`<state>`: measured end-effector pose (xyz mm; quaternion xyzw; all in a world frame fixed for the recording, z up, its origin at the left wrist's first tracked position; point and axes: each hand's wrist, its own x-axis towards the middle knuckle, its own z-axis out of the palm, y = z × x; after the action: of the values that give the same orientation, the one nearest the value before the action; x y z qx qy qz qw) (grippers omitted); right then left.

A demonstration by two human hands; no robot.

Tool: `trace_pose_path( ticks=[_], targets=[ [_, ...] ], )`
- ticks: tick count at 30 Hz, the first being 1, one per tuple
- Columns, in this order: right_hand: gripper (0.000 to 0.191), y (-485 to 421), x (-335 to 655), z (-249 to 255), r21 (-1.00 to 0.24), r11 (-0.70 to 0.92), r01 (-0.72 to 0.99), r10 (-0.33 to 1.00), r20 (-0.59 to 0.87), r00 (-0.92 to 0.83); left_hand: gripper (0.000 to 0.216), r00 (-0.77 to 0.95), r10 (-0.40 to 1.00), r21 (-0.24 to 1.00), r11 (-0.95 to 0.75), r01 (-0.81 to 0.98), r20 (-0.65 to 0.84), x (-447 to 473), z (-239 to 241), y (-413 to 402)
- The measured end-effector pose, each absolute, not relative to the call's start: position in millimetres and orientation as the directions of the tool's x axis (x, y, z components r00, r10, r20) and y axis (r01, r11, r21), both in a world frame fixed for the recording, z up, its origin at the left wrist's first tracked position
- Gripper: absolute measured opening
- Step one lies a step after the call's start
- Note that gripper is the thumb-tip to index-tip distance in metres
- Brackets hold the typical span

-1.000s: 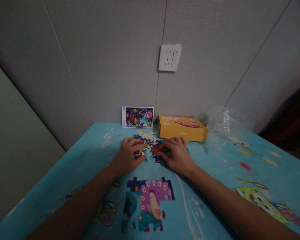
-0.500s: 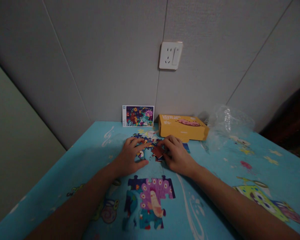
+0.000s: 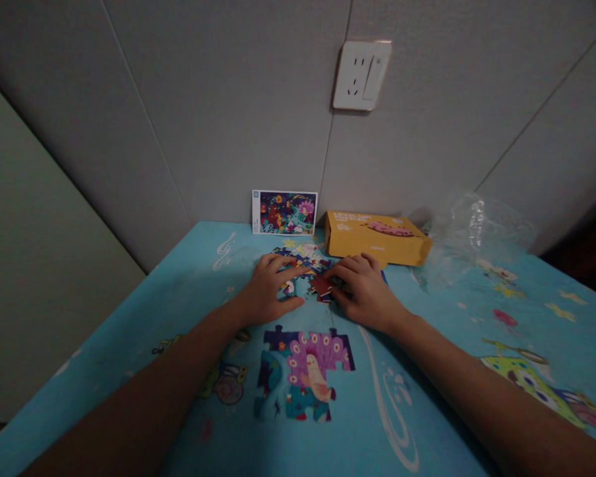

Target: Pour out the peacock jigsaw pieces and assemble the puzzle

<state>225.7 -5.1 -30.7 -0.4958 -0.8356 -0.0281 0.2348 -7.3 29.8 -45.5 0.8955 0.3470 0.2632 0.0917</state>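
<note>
A pile of loose jigsaw pieces (image 3: pixel 305 260) lies at the far middle of the blue cartoon tablecloth (image 3: pixel 427 371). My left hand (image 3: pixel 271 291) rests on the pile's left side, fingers stretched forward over the pieces. My right hand (image 3: pixel 365 291) is curled at the pile's right side, its fingertips pinching a dark red piece (image 3: pixel 322 286). Nearer to me lies a joined section of puzzle (image 3: pixel 302 374) showing a pink peacock; neither hand touches it.
A small picture card (image 3: pixel 284 212) leans against the grey wall. Beside it lies a yellow box (image 3: pixel 377 237), then a crumpled clear plastic bag (image 3: pixel 471 232). A white wall socket (image 3: pixel 360 76) is above. The table's left edge drops off beside a pale panel.
The view has tilted and shifted a little. My right hand has drawn the dark red piece slightly toward the middle; my left hand stays on the pile.
</note>
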Motion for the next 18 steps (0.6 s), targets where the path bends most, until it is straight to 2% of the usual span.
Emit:
trace_pose_path(
  ticks=[4,8,11,14,18],
  targets=[
    [0.017,-2.9,230.1,-32.9,-0.2,0.531,0.823,0.765,0.531,-0.364,0.055,0.59,0.681,0.391,-0.732,0.558,0.433,-6.7,-39.4,28.8],
    [0.022,-2.7,233.0,-31.5,-0.179,0.523,0.833,0.686,0.668,-0.288,0.059,0.589,0.683,0.48,-0.727,0.491,0.432,-6.0,-33.3,25.1],
    [0.026,-5.3,229.9,-27.7,-0.162,0.604,0.78,0.667,0.638,-0.384,0.064,0.635,0.651,0.511,-0.745,0.429,0.416,-5.0,-32.0,21.1],
    [0.029,-6.9,225.8,-26.9,-0.192,0.629,0.753,0.691,0.581,-0.429,0.052,0.611,0.671,0.505,-0.732,0.457,0.419,-4.6,-33.0,20.7],
    [0.067,-3.8,226.6,-34.3,-0.238,0.46,0.855,0.801,0.527,-0.284,0.036,0.478,0.754,0.454,-0.654,0.604,0.45,-6.9,-36.7,29.1]
  ],
)
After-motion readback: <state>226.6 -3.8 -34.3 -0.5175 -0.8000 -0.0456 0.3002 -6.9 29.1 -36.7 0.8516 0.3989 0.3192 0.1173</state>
